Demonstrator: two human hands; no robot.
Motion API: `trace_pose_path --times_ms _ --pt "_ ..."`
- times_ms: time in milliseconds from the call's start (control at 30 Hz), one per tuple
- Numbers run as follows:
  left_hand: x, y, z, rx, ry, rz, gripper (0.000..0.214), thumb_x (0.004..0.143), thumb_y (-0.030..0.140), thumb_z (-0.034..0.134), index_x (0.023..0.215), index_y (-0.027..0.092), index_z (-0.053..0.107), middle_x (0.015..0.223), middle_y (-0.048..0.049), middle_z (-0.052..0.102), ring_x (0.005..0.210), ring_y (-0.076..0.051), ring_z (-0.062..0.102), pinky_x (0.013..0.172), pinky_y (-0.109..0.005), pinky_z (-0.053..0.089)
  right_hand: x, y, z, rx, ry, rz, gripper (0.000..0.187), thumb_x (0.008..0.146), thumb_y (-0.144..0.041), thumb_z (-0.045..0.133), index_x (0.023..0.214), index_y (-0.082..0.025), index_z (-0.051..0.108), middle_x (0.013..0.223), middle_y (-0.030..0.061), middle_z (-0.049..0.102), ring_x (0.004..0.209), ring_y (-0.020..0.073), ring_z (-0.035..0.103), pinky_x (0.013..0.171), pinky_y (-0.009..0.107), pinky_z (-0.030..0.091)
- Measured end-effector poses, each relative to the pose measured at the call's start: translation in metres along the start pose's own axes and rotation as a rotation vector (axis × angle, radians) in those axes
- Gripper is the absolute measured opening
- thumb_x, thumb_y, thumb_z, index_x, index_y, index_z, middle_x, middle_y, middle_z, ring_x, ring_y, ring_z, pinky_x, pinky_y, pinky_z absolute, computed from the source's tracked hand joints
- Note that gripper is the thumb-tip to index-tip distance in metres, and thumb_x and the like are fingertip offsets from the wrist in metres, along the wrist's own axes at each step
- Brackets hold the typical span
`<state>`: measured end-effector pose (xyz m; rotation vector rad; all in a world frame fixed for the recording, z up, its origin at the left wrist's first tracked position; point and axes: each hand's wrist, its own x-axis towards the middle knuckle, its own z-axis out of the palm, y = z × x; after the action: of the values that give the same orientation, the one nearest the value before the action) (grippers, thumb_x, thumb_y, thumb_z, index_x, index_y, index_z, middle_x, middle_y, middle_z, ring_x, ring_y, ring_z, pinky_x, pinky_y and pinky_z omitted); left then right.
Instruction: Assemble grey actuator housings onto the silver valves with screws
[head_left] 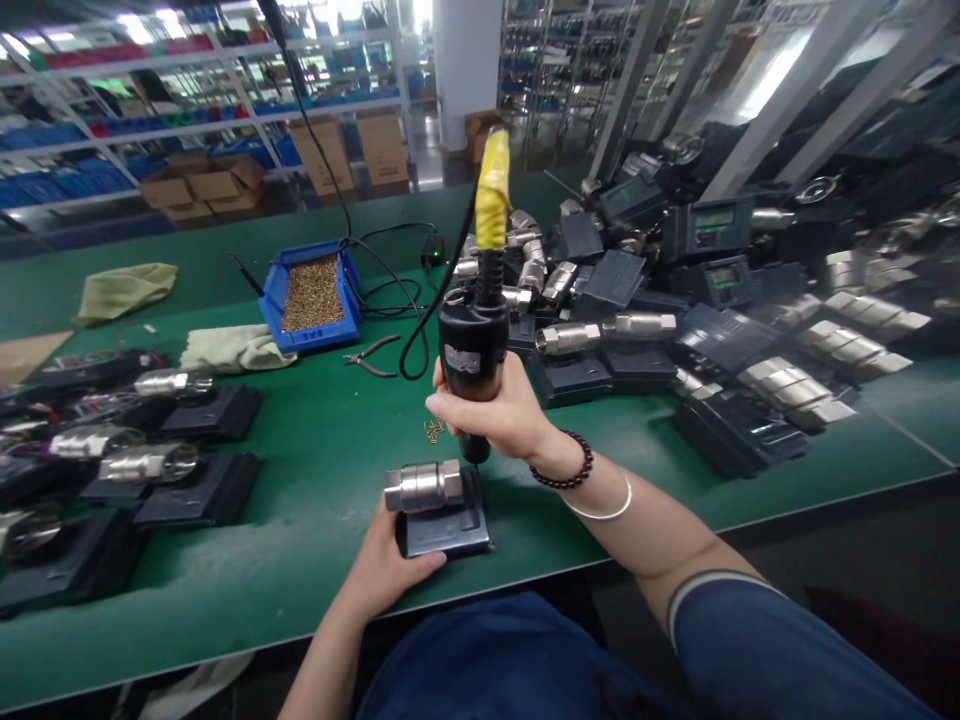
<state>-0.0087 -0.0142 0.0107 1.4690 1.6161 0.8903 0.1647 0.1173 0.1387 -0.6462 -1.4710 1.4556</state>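
Dark valve unit (442, 515) placed at near middle of green table (315, 430), gripped from left by left hand (386, 565), thumb against near edge. Electric screwdriver (472, 350) held upright in closed right hand (499, 405), nose at far right corner; bit contact cannot be told. Screwdriver best kept plumb, unit pinned flat, cable (448, 275) left slack, loose screws (433, 431) beyond undisturbed.

The only view looks from the wearer's head, close above the near edge of the table (322, 440), facing forward and down, with shelves (242, 90) beyond it.
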Motion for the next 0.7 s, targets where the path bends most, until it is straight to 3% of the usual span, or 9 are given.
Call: trace_pose_path --times_ms 167,333,500,600,700 --pt "-0.003 0.0 0.002 0.017 0.009 0.001 0.06 0.058 0.046 0.076 0.107 0.016 0.059 0.106 -0.0133 0.066 0.111 -0.036 0.06 0.099 -0.054 0.045 0.01 0.005 -0.01 0.163 -0.129 0.036 0.038 0.061 -0.032 0.078 0.091 -0.015 0.064 0.05 -0.0063 0.058 0.04 0.0095 0.052 0.042 0.023 0.043" --pt "-0.004 0.001 0.006 0.042 0.009 -0.032 0.065 0.059 0.045 0.076 0.112 0.013 0.058 0.107 -0.0165 0.065 0.115 -0.038 0.057 0.101 -0.057 0.042 0.019 0.014 -0.023 0.252 -0.003 0.0 0.032 0.063 -0.032 0.077 0.087 -0.016 0.063 0.047 -0.0071 0.057 0.038 0.0093 0.052 0.04 0.022 0.044" --pt "-0.002 0.002 0.019 0.056 0.051 -0.037 0.071 0.06 0.041 0.077 0.121 0.013 0.056 0.113 -0.0175 0.063 0.116 -0.038 0.056 0.101 -0.057 0.042 0.018 0.004 -0.028 0.204 -0.056 -0.055 0.029 0.065 -0.029 0.076 0.088 -0.016 0.064 0.051 -0.0061 0.059 0.041 0.01 0.054 0.043 0.023 0.044" --pt "-0.001 0.003 0.023 0.067 0.048 -0.04 0.074 0.061 0.039 0.077 0.125 0.012 0.054 0.117 -0.0187 0.061 0.121 -0.038 0.053 0.102 -0.057 0.041 0.015 0.003 -0.026 0.181 0.045 -0.207 0.029 0.067 -0.028 0.076 0.092 -0.018 0.064 0.054 -0.0063 0.06 0.044 0.0099 0.055 0.047 0.024 0.045" --pt "-0.001 0.002 0.023 0.068 0.039 -0.016 0.075 0.063 0.037 0.076 0.129 0.013 0.051 0.121 -0.0189 0.059 0.125 -0.038 0.05 0.103 -0.058 0.039 0.016 0.017 -0.017 0.128 0.163 -0.242 0.03 0.065 -0.03 0.077 0.088 -0.018 0.063 0.052 -0.0072 0.058 0.044 0.0101 0.054 0.047 0.026 0.046"
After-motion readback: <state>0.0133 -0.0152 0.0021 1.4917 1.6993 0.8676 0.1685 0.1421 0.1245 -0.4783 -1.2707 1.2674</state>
